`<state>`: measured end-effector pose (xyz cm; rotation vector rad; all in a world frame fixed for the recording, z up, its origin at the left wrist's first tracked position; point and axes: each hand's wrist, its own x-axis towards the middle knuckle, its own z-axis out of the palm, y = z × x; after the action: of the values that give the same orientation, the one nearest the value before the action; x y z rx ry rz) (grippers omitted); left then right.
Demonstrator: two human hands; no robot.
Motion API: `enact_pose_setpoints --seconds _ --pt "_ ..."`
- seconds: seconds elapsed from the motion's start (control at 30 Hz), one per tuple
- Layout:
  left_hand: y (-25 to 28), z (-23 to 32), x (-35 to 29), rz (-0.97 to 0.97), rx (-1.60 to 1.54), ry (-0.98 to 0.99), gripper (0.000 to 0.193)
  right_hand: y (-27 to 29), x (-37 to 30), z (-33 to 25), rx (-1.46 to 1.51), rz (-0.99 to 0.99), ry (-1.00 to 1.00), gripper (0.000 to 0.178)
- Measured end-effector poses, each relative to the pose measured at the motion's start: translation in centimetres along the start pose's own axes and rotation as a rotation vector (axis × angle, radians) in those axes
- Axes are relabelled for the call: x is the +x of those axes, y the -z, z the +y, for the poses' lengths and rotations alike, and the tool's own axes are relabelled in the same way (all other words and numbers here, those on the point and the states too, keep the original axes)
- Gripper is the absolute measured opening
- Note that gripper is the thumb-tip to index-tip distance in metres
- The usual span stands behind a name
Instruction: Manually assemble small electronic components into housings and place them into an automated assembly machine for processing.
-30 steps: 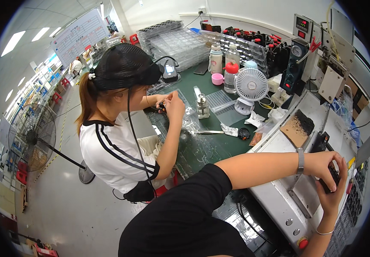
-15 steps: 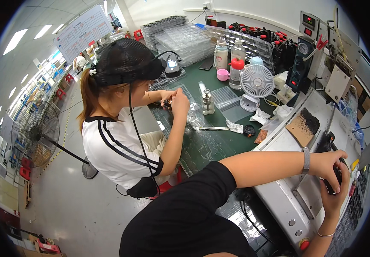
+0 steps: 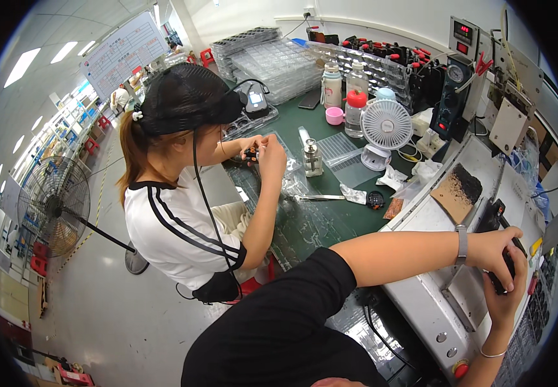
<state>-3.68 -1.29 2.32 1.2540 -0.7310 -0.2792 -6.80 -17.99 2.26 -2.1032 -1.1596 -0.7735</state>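
At the right side, my left hand, its wrist in a metal-banded watch, is closed around a black object. My right hand grips the same object from the near right, a thin bracelet on its wrist. Fingers cover most of the black object, so its kind cannot be made out. Both hands are above a white metal machine. Just beyond my left hand stands a black fixture on the machine. A brown pad with black granules lies farther back.
To my left, a co-worker in a cap holds a small black part at the green table. Tweezers, a small white fan, bottles and clear trays stand there. A red button is at the machine's near edge.
The co-worker's hands have turned their small part a little. My hands stay nearly still on the black object. The view has shifted very slightly.
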Motion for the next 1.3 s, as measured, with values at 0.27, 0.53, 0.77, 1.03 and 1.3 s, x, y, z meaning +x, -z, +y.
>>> enact_pose_setpoints --seconds 0.27,0.53,0.77,1.03,1.3 --pt "-0.2 1.8 -0.5 -0.019 -0.082 0.047 0.113 0.6 0.0 0.4 -0.006 -0.032 -0.012 0.067" --pt "0.1 0.1 -0.4 0.010 -0.063 0.008 0.111 -0.2 0.3 -0.2 0.022 -0.009 0.013 0.066" --pt "0.3 0.3 0.1 -0.009 -0.028 0.021 0.111 0.2 0.6 -0.2 -0.023 -0.005 0.010 0.064" --pt "0.0 0.4 -0.1 -0.043 -0.123 0.018 0.109 0.3 0.5 -0.3 -0.019 -0.020 0.026 0.065" --pt "0.4 1.2 -0.4 -0.053 -0.105 0.039 0.114 0.1 0.6 -0.3 -0.058 -0.007 0.025 0.063"
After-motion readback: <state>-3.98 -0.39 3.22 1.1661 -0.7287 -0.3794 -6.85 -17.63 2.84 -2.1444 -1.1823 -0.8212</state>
